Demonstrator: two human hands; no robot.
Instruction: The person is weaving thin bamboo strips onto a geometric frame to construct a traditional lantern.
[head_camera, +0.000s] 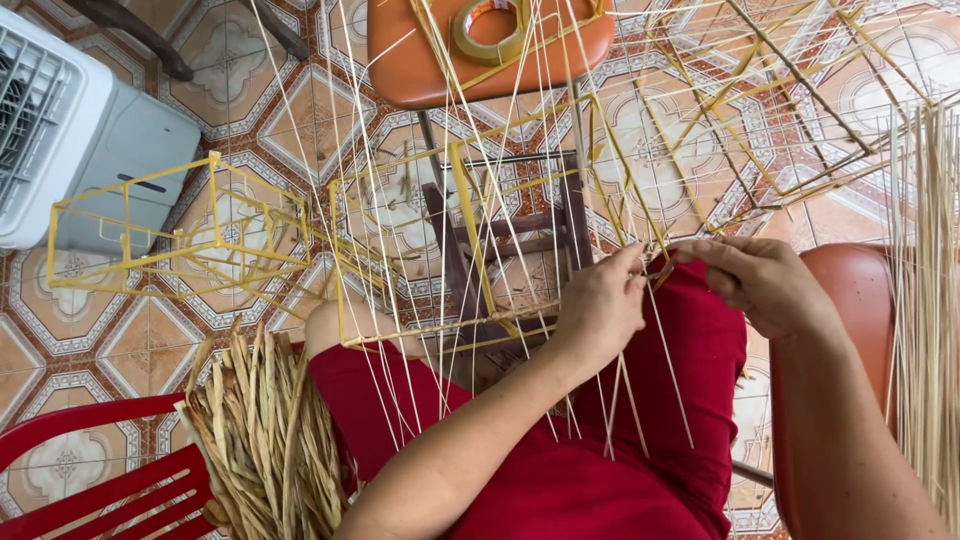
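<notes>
1. Strands (520, 250), thin and pale, fan up from the person's lap over a yellow frame (470, 250) that rests on the red-clothed knees.
2. At the frame's upper right edge, the left hand (600, 305) and right hand (765, 285) meet, nearly touching.
3. The left hand's fingers are curled shut around a few strands; the right hand's fingertips pinch closed on what seems to be a strand end, though the exact grip is hard to make out among the crossing lines.
4. To do this well, the judgement is that each strand should be kept taut and pulled snug against the frame bar, with the loose ends kept from tangling.
5. The left hand would do best to steady the frame while the right does the fine work.
6. A second frame (175, 240), also yellow and box-shaped, lies on the tiled floor (100, 330) to the left; it holds nothing.
7. An orange stool (400, 55) at the top carries a roll of tape (490, 30).
8. A bundle of dried leaves (265, 440) leans on a red chair (90, 480) at lower left.
9. More pale strands (925, 300) hang along the right edge.
10. A white appliance (70, 130) stands at upper left.
</notes>
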